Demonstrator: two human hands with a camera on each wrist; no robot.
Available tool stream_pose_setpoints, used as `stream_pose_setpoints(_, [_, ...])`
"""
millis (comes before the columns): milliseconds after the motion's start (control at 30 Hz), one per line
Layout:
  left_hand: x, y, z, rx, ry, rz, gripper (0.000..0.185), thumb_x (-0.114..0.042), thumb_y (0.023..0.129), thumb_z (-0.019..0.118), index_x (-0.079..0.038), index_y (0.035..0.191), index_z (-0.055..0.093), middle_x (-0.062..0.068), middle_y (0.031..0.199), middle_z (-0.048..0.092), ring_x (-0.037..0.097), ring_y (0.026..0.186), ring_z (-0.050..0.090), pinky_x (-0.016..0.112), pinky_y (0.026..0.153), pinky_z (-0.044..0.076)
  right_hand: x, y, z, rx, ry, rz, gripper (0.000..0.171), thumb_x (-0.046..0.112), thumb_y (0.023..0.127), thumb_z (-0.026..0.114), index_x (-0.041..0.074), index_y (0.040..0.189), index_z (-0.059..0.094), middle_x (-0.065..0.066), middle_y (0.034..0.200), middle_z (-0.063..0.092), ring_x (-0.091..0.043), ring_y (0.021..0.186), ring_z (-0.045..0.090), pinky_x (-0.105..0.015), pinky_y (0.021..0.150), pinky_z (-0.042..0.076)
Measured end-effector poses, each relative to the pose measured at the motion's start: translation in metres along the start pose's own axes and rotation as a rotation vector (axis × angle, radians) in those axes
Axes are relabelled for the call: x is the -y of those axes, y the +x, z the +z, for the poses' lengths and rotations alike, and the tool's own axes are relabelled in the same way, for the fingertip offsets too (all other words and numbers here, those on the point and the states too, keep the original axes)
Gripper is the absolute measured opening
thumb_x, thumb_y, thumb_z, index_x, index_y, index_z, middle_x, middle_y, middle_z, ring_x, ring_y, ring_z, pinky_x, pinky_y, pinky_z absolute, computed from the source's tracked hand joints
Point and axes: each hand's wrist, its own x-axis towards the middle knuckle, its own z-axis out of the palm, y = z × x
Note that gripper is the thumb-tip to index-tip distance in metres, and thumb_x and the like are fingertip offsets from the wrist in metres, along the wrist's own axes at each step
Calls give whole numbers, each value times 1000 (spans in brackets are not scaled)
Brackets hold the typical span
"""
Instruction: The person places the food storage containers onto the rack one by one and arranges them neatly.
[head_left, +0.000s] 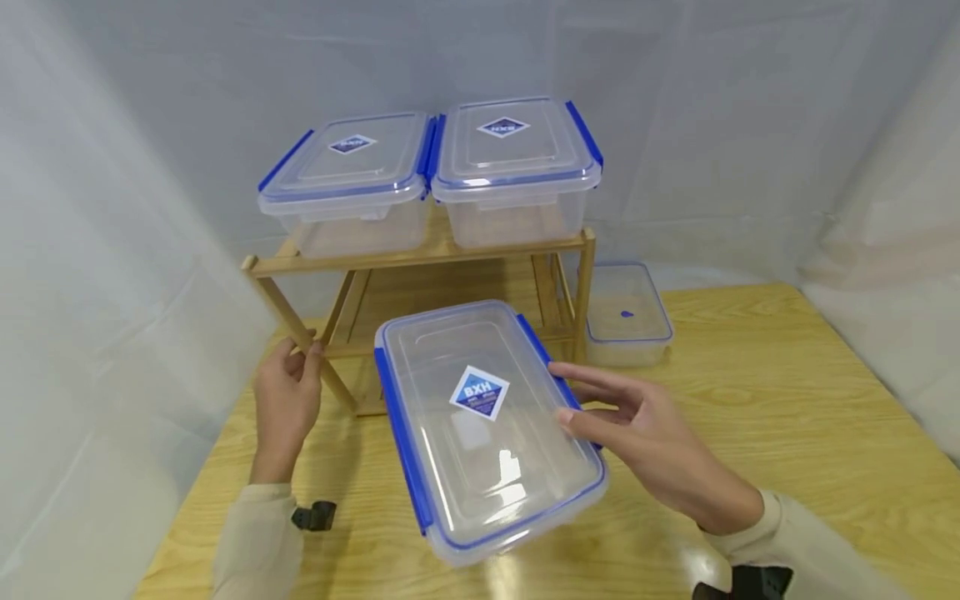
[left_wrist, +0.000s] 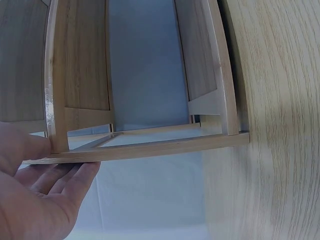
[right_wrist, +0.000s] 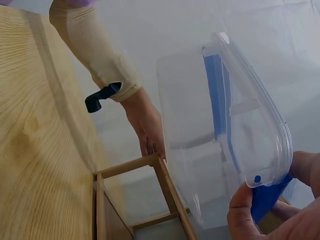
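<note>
Near the middle of the bench (head_left: pixel 787 400), a clear lidded container (head_left: pixel 483 425) with blue clips is up off the wood, tilted, carried on its right side by the right hand (head_left: pixel 652 446). That grip is a pinch at the rim: the right wrist view shows the thumb (right_wrist: pixel 245 210) curled over the lid edge beside a blue clip (right_wrist: pixel 267 197), with fingers underneath; in the head view the index finger lies straight along the right edge. The left hand (head_left: pixel 285 400) is at the near left leg of the wooden rack (head_left: pixel 420 258), fingers curled round the bar, and the left wrist view shows fingers lying under a wooden rail (left_wrist: pixel 135 150).

How will it handle? It looks empty, so I'd judge it light, with stiff but thin walls that could flex. Smooth glossy plastic, so likely slippery; the lid rim and clip ledges look like the surest places to take hold, and a 1-sided hold lets it tip.

2 more lidded containers (head_left: pixel 352 183) (head_left: pixel 517 167) sit side by side on the rack's top shelf, and 1 small tub (head_left: pixel 626 312) stands on the bench just right of the rack.

Hard to tell: whether all 4 clips are latched, and the far underside of the box. The fingers beneath it are mostly hidden. The rack's lower shelf is partly blocked by the box.
</note>
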Motion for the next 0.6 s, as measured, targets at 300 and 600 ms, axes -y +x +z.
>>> stream_pose_setpoints(300, [1, 1, 1, -24, 2, 17, 35, -23, 99, 51, -3, 126, 58, 19, 111, 66, 29, 101, 65, 36, 85, 55, 3, 31, 17, -7, 71, -26, 50, 15, 84, 73, 17, 131, 57, -17, 121, 56, -30, 98, 63, -38, 81, 56])
stream_pose_setpoints(600, [1, 1, 3, -29, -15, 15, 33, -20, 99, 51, -3, 125, 58, 19, 110, 66, 29, 100, 65, 32, 83, 55, 11, 60, 28, -45, 21, -39, 48, 21, 83, 75, 23, 129, 59, -11, 122, 56, -27, 107, 56, -37, 79, 57])
